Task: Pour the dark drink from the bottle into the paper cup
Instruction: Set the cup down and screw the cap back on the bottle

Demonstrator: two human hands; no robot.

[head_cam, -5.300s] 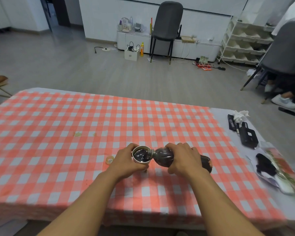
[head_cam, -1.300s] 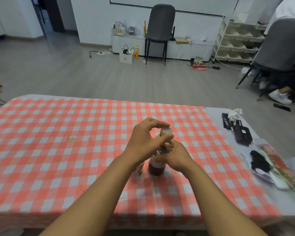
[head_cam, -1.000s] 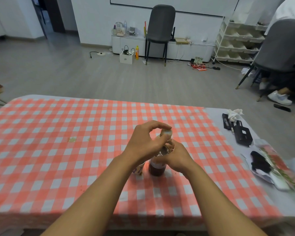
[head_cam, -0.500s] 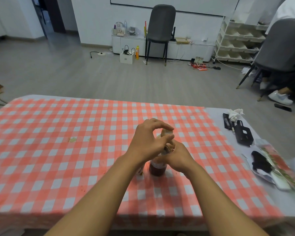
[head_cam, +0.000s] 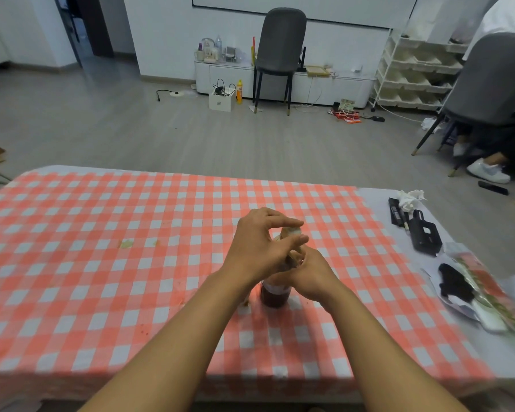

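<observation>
Room: grey-floored room with a dark chair (head_cam: 281, 46) against a white wall at upper centre.
Bench: covered by a red-and-white checked cloth (head_cam: 101, 248), filling the middle of the frame.
Bottle: clear plastic bottle with dark drink low inside (head_cam: 275, 294), upright at centre, base on the cloth.
Cap: pale round cap (head_cam: 292, 231) at the bottle's top.
Left hand (head_cam: 259, 251): grip pinching the cap between thumb and fingers (head_cam: 283, 221).
Right hand (head_cam: 311, 275): grip wrapped tight around the bottle's middle.
Paper cup: almost wholly hidden behind the left wrist, just left of the bottle; contents cannot be told.
Risk: the left forearm passes right beside the cup; twisting the cap could nudge it over and spill on the cloth.
</observation>
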